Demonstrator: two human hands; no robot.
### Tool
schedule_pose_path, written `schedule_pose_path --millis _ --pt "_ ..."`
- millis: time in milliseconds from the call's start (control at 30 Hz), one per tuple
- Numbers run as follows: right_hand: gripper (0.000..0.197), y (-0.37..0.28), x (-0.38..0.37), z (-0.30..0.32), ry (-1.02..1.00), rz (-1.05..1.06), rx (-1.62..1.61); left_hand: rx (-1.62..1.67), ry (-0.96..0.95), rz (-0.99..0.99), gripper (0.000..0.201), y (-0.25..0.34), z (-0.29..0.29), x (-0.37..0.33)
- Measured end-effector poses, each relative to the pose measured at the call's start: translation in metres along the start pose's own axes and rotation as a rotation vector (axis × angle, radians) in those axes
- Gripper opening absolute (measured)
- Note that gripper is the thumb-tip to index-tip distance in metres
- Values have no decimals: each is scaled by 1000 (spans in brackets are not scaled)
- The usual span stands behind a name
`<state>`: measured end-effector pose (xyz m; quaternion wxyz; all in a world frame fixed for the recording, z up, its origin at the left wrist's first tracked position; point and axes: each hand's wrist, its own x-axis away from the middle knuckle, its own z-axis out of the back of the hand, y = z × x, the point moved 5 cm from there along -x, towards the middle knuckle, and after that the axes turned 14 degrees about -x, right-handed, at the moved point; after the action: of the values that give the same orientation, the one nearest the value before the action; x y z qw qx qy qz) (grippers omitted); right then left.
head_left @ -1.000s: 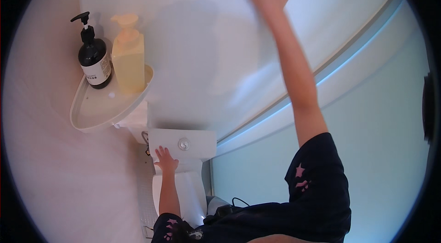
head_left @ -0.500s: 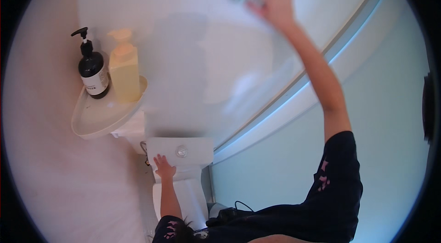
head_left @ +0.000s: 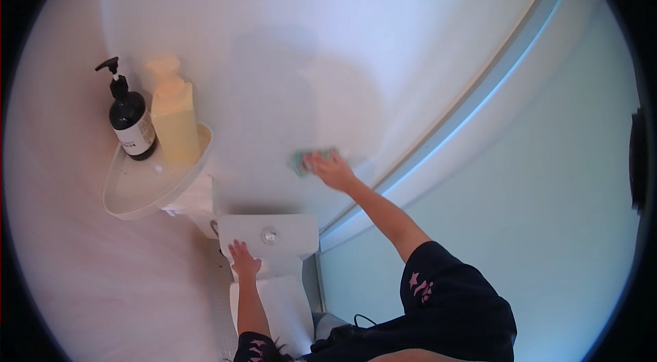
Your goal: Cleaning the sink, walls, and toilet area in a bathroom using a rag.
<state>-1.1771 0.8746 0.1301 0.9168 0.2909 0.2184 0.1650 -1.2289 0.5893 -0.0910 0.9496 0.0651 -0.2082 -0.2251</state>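
My right hand (head_left: 333, 170) presses a crumpled green-and-white cloth (head_left: 300, 163) against the white wall (head_left: 267, 109), a short way above the toilet. Its fingers lie over the cloth and hide part of it. Lower and to the left, my left hand (head_left: 244, 261) leans on the front left corner of the white toilet tank (head_left: 301, 232). The fingers of that hand are spread, and nothing shows in them. A round silver flush button (head_left: 270, 235) sits on the tank lid, just right of the left hand.
A pale corner shelf (head_left: 130, 198) on the left carries a dark pump bottle (head_left: 128, 112) and a yellow pump bottle (head_left: 175, 126). Beneath it hangs white paper (head_left: 195, 196). The toilet lid (head_left: 277, 307) is down. A pale blue-green panel (head_left: 465, 204) borders the right side.
My right hand has swept the cloth from high on the wall down and to the left. The left hand stays on the tank. The view has shifted slightly.
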Motion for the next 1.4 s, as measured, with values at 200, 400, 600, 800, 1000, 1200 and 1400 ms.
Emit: schedule_pose_path --millis 200,400,600,800,1000,1200,1400 --pt "48 98 -43 83 -75 -315 44 39 95 -63 70 -34 -16 10" --pt "32 329 -69 325 855 -710 -200 -27 57 -60 72 -28 -16 2" --pt "56 258 -40 246 959 -819 102 -34 58 -57 77 -21 -15 2" --pt "53 101 131 24 665 -1060 -293 -158 102 -114 79 -4 -19 -6" --pt "43 71 91 41 1103 -1340 -950 502 82 -181 52 -92 -6 -5" --pt "45 200 -30 244 1720 -802 -1039 452 802 -95 37 -120 191 162" --pt "41 203 -182 294 939 -993 257 566 1097 207 34 -181 268 313"
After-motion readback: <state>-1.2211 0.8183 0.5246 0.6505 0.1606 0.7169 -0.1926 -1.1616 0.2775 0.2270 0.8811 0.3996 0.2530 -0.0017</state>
